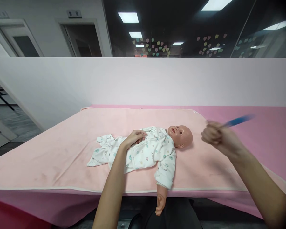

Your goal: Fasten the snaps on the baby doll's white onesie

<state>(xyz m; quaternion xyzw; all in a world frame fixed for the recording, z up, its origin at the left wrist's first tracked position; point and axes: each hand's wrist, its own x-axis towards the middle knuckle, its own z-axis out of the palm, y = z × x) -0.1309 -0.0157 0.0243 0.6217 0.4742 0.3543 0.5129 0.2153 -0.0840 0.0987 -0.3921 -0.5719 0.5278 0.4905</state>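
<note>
1. Resting on the front of the doll (154,146), my left hand (134,138) has its fingers half curled; whether they pinch any cloth I cannot tell.
2. Raised past the doll's head and apart from it, my right hand (214,135) is clenched in a fist around a thin blue object (239,121), too blurred for me to identify.
3. On its back on a peach sheet (69,140), the doll lies with its head toward my right and its legs toward my left, in a printed white garment (143,157); 1 of its arms hangs over the near edge.
4. For good handling, I judge that my left hand should press lightly, steadying the body without bunching the garment.
5. I also judge it best to hold the blue object well clear of the doll's face, and to mind the overhanging arm, since a knock there could turn the body.
6. Writing: a sign (74,14) above the doorway is too small for me to read; on the blue object and the garment I find no legible brand.
</note>
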